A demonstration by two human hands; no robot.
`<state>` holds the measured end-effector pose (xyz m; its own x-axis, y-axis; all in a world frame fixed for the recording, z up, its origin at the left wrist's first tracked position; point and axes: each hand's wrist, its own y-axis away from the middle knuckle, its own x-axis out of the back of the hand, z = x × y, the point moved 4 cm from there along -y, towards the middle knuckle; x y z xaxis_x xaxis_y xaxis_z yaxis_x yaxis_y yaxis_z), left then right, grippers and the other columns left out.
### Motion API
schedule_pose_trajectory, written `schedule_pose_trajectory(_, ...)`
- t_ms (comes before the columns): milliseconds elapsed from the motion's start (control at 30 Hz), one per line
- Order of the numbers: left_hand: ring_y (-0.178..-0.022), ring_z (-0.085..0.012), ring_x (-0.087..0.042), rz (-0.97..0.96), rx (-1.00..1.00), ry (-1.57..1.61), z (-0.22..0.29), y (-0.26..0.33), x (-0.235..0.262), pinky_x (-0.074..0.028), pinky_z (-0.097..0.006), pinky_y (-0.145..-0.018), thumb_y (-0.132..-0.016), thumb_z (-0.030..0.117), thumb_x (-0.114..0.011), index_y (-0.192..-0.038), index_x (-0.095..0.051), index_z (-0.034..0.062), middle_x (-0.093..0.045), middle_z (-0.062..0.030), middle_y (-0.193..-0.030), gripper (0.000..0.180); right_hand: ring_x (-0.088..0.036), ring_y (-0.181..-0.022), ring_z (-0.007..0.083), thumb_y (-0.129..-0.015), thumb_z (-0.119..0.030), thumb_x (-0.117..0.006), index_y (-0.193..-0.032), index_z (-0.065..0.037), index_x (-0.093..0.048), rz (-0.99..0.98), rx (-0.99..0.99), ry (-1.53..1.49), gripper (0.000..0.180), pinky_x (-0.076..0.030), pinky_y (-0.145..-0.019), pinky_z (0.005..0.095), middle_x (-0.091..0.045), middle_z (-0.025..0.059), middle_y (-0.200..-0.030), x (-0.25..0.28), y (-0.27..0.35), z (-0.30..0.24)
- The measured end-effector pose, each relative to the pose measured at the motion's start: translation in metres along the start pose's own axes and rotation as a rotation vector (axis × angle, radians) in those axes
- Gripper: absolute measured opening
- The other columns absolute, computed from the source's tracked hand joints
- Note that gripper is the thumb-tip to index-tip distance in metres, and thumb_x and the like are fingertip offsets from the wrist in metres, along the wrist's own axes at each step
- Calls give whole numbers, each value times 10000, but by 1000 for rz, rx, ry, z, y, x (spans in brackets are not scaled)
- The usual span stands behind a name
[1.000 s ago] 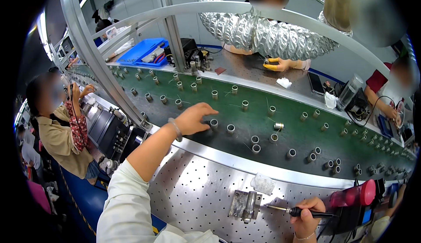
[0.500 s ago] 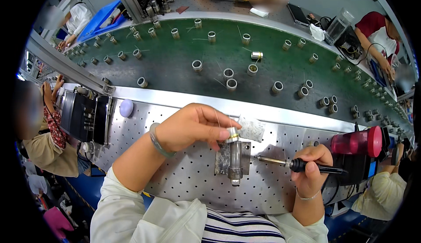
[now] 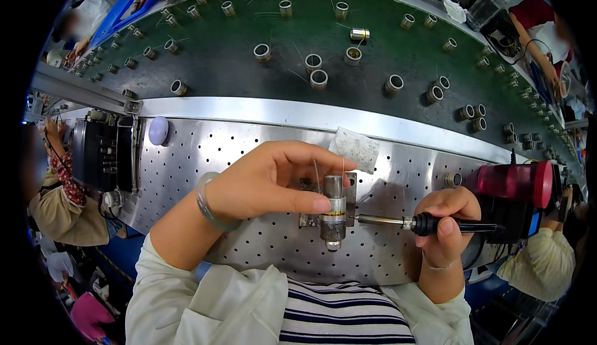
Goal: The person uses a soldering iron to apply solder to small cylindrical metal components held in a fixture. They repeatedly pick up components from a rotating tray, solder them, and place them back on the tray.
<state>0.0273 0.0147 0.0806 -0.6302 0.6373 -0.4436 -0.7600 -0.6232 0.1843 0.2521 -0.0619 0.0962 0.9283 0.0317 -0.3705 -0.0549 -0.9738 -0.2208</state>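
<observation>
We're starting at ten o'clock from the fixture, where a purple oval object [image 3: 158, 131] is sitting on the perforated worktop [image 3: 205, 149], by the green belt [image 3: 217, 65], which is sweeping from ten round to two and carrying loose metal cylinders.

At nine we're watching the left hand [image 3: 267, 183]: its thumb is resting against the banded metal ring [image 3: 336, 207], while its index finger is arching past the twelve o'clock end of the rod [image 3: 333, 186]. The other fingers are hiding, so we cannot tell whether they're pinching.

The ring is sitting around the rod above the dark plate [image 3: 309, 218], and we're judging that the rod is propping it so it can't roll. Two thin wires are sticking up towards twelve, apparently clear of the work side. A pale crumpled sheet [image 3: 356, 151] is lying near one o'clock.

At three, the right hand [image 3: 451, 220] is pinching the black-handled soldering iron [image 3: 426, 223] like a pen, presumably for fine aim; its tip is pointing at nine, just beside the ring, contact unclear. Beyond, towards half past two, a lone metal cylinder [image 3: 453, 179] is lying on the worktop, and a red jar [image 3: 515, 184] is resting near three.
</observation>
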Motion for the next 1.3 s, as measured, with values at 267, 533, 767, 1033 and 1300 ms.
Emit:
schedule_pose_trajectory(267,-965,-200,-585,68,-115,-43,-3,-5,1,-513,-279,-809,-677,-119,-685,-890,-676,-3,-559,-157,-1088,243,-567,-463,154,-753,-83,-710,-808,49,-555,-23,0,13,210,-446,-432,223,-583,121,-643,5,-1,19)
schedule_pose_trajectory(533,-953,-255,-575,-14,-198,-115,-13,-8,10,-483,-332,-840,-665,-90,-711,-795,-676,10,-548,-184,-1078,168,-573,-463,167,-748,-99,-718,-817,48,-560,-82,74,50,226,-448,-428,230,-583,124,-628,6,-5,28)
schedule_pose_trajectory(767,-953,-257,-574,-13,-220,-79,-18,-11,10,-469,-371,-869,-653,-71,-727,-770,-685,29,-550,-184,-1079,160,-580,-461,174,-735,-65,-715,-830,51,-558,-100,73,23,217,-461,-434,241,-589,129,-627,11,-4,31)
schedule_pose_trajectory(1033,-968,-254,-557,-13,-233,-83,-19,-11,10,-469,-387,-866,-659,-57,-728,-796,-706,32,-555,-183,-1072,165,-590,-469,180,-729,-51,-715,-832,54,-559,-124,63,19,215,-465,-436,245,-593,131,-628,11,-5,34)
schedule_pose_trajectory(1300,-972,-255,-551,-27,-239,-97,-22,-11,15,-468,-385,-852,-658,-51,-730,-801,-712,32,-556,-185,-1067,166,-582,-464,170,-739,-79,-717,-826,51,-557,-106,65,22,224,-456,-435,231,-589,132,-624,11,-5,39)
